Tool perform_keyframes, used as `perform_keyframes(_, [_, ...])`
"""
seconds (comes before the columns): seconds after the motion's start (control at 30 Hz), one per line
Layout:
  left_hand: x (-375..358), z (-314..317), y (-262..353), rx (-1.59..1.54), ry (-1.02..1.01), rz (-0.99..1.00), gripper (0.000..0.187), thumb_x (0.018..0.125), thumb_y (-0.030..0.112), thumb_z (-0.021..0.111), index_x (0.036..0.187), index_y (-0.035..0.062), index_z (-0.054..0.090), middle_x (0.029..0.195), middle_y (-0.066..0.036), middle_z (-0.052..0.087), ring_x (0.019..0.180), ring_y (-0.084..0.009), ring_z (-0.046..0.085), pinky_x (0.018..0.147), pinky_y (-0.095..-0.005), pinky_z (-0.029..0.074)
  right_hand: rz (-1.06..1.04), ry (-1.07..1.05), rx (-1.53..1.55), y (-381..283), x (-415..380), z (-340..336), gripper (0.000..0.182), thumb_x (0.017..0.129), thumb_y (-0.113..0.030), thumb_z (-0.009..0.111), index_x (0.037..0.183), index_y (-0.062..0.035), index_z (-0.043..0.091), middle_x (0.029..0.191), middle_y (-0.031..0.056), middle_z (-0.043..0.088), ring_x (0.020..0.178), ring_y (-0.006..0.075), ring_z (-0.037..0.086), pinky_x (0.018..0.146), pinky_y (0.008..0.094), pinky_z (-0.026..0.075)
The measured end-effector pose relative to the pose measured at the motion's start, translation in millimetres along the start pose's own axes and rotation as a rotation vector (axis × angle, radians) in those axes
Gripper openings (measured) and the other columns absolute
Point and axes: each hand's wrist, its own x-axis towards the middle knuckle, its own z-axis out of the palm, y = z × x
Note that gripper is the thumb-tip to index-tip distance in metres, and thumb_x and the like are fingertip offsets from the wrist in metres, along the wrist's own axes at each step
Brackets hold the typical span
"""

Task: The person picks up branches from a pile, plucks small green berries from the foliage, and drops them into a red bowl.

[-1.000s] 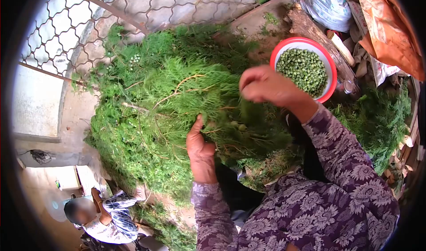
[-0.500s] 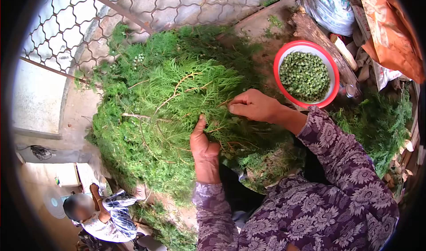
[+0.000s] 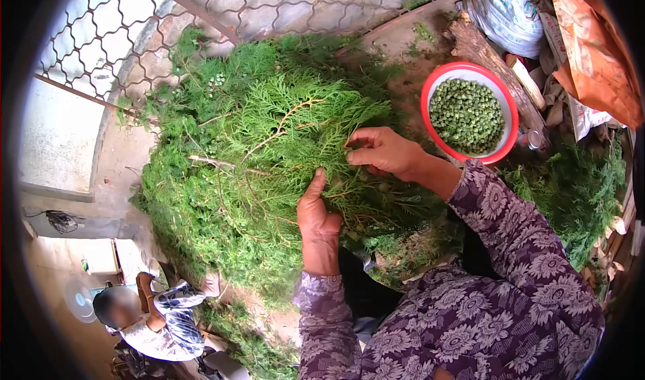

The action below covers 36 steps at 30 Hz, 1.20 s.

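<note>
A leafy green conifer branch (image 3: 285,119) with a brown stem lies over the pile in front of me. My left hand (image 3: 318,213) is closed on the branch's lower side, thumb pointing up, its other fingers hidden under the foliage. At the right edge of the same branch is my right hand (image 3: 390,153), thumb and forefinger bent toward each other among the sprigs. Whatever is between those fingertips is too small to make out. A red-rimmed white basin (image 3: 426,104) stands beyond my right hand, holding many small green cones (image 3: 467,116).
Cut conifer greenery (image 3: 222,225) is heaped around the branch. A wire mesh fence (image 3: 269,4) runs behind it. A log (image 3: 494,64), a white sack (image 3: 507,17) and an orange sack (image 3: 591,51) lie at far right. Another person (image 3: 158,326) sits at lower left.
My right hand's forefinger and thumb have parted a little at the sprigs. My left hand stays on the branch, and the whole view has shifted slightly.
</note>
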Motion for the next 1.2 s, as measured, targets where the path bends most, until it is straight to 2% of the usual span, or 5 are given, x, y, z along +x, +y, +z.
perform_keyframes(0.2, [1,-1,0,0.040,0.014,-0.010,0.031,0.080,0.019,0.061,0.108,0.0045,0.056,0.104,-0.008,0.059,0.094,-0.0248,0.055,0.085,-0.0423,0.043,-0.038,0.015,-0.021,7,7,-4,0.018,0.075,-0.012,0.062,0.090,-0.0018,0.060,0.065,0.0016,0.054,0.049,0.0065,0.045,0.044,0.0226,0.035])
perform_keyframes(0.37, [-1,1,-7,0.084,0.035,0.096,0.029,0.080,0.017,0.062,0.106,0.0040,0.056,0.103,-0.008,0.060,0.092,-0.0245,0.056,0.084,-0.0406,0.044,-0.555,0.437,-1.115,14,19,-22,0.018,0.066,-0.013,0.059,0.079,0.0001,0.061,0.060,0.0103,0.054,0.053,0.0166,0.053,0.053,0.0310,0.043])
perform_keyframes(0.77, [-7,3,16,0.016,0.120,0.142,0.030,0.081,0.018,0.060,0.108,0.0035,0.055,0.104,-0.009,0.059,0.091,-0.0240,0.056,0.084,-0.0384,0.045,-0.359,0.810,-1.587,-24,-29,-117,0.027,0.068,-0.017,0.061,0.093,-0.0057,0.062,0.074,0.0099,0.061,0.066,0.0167,0.058,0.061,0.0282,0.046])
perform_keyframes(0.97, [-1,6,13,0.009,0.128,0.108,0.031,0.083,0.019,0.057,0.109,0.0031,0.053,0.105,-0.010,0.059,0.094,-0.0253,0.055,0.087,-0.0408,0.043,-0.402,-0.063,-0.657,-37,-25,-41,0.026,0.066,-0.014,0.061,0.090,-0.0025,0.062,0.078,0.0111,0.063,0.069,0.0215,0.061,0.062,0.0302,0.047])
perform_keyframes(1.2, [2,6,9,0.007,0.059,0.067,0.029,0.084,0.019,0.056,0.109,0.0041,0.054,0.105,-0.010,0.059,0.095,-0.0258,0.055,0.088,-0.0417,0.042,-0.525,-0.043,-0.710,-9,-12,-14,0.026,0.063,-0.015,0.059,0.086,-0.0008,0.061,0.072,0.0133,0.060,0.067,0.0243,0.060,0.061,0.0331,0.047])
